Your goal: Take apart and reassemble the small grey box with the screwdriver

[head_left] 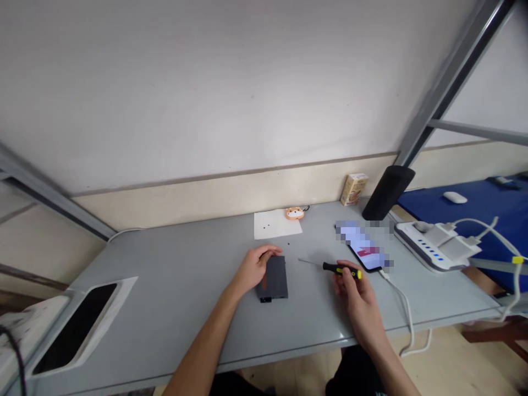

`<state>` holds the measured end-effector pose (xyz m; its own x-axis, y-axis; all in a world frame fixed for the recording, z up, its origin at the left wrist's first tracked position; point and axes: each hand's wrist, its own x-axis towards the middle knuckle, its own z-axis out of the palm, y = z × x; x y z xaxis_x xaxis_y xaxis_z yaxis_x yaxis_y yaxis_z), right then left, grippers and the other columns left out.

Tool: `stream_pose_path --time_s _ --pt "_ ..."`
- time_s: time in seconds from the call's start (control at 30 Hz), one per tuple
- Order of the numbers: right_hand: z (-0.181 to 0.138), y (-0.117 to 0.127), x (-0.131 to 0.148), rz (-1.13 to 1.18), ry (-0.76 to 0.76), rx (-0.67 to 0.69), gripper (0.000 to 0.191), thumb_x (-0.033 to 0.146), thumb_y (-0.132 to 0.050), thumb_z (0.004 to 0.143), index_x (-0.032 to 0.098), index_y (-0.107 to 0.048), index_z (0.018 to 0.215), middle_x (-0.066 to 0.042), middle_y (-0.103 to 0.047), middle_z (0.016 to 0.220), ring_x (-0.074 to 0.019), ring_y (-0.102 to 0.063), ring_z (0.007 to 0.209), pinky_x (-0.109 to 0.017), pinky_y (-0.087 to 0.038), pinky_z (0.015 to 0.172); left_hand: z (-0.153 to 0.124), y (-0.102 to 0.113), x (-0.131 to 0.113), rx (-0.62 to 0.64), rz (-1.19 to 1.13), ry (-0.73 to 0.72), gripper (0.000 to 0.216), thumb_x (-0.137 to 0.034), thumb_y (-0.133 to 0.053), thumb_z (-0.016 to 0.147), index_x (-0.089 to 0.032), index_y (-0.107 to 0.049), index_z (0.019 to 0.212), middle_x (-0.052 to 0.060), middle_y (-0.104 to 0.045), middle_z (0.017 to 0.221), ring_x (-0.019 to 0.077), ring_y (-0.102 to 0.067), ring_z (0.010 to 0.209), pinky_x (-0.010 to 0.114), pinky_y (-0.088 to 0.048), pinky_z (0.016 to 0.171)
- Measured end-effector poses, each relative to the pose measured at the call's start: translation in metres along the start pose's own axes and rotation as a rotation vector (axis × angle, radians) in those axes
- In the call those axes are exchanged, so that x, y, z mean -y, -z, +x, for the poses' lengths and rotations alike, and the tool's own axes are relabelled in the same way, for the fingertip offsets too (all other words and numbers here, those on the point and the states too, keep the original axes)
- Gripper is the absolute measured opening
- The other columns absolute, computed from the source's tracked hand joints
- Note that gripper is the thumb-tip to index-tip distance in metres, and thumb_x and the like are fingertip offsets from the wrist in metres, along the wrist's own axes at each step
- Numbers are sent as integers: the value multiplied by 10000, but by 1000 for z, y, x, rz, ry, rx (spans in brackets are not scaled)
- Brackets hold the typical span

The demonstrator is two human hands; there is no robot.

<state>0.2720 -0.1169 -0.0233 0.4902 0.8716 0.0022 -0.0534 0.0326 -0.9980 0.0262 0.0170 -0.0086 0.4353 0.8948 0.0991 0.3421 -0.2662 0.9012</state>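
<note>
A flat dark grey box (pixel 276 280) lies on the grey table, with a black port-like part at its near left corner. My left hand (pixel 252 269) is closed on the box's far left side, its fingers curled over the far edge. In my right hand (pixel 353 287) is a screwdriver (pixel 340 269) with a black and yellow handle. Its thin shaft points left toward the box, and the tip is apart from it. Beyond the box, a tiny dark piece, perhaps a screw (pixel 289 243), lies on the table. Several similar specks rest on a white paper sheet (pixel 272 226).
An orange animal-faced case (pixel 294 213) sits on the paper's edge. To the right are a phone (pixel 365 250) on a cable, a power strip (pixel 433 247), a black cylinder (pixel 388 192) and a small carton (pixel 353 189). A black-screened device (pixel 78 327) lies at left.
</note>
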Motion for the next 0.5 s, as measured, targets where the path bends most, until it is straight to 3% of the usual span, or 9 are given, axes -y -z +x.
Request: stream_pose_path --time_s 0.23,0.4,0.5 --pt "-1 1 6 -120 -56 179 509 603 -601 922 224 -632 1261 -48 -674 822 -179 -553 686 -292 -458 627 -1 1 -7 23 6 4 307 -337 -439 1046 -217 -719 1081 49 -763 1058 198 -702 1030 331 -529 939" --pt "0 2 3 -141 -40 157 502 606 -570 943 229 -621 1270 -36 -660 791 -177 -549 698 -288 -446 645 -7 2 -18 24 43 13 273 -393 -520 1019 -234 -719 1120 43 -753 1088 199 -696 1025 325 -533 929" --pt "1 3 3 -131 -48 167 497 604 -558 952 236 -613 1281 -33 -657 795 -178 -553 710 -288 -441 649 -8 2 -23 61 80 -10 230 -343 -618 959 -243 -720 1140 39 -743 1127 199 -681 1053 325 -521 968"
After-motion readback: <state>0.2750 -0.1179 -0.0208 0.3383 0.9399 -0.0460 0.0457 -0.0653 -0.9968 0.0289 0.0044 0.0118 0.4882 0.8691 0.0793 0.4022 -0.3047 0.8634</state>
